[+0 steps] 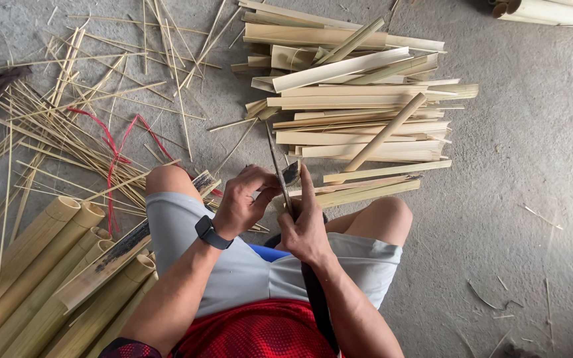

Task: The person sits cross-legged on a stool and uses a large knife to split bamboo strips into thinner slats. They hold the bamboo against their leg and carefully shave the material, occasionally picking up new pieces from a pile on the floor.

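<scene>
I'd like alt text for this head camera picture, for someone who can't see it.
Seen from above, a seated person's left hand and right hand grip a thin bamboo strip and a dark blade between the knees. A pile of split bamboo slats lies ahead on the concrete floor, whole bamboo tubes and thin slivers to the left.

A person is sitting on the concrete floor [532, 166], and the left hand [243, 199] is pinching a thin bamboo strip [274, 159] while the right hand [306, 225] is gripping a dark blade [291, 174] against it. Split bamboo slats [353, 99] are lying piled beyond the knees. Whole bamboo tubes [41, 265] are resting at the floor's lower left, with thin slivers [54, 119] and red string [111, 149] lying scattered above them.
</scene>
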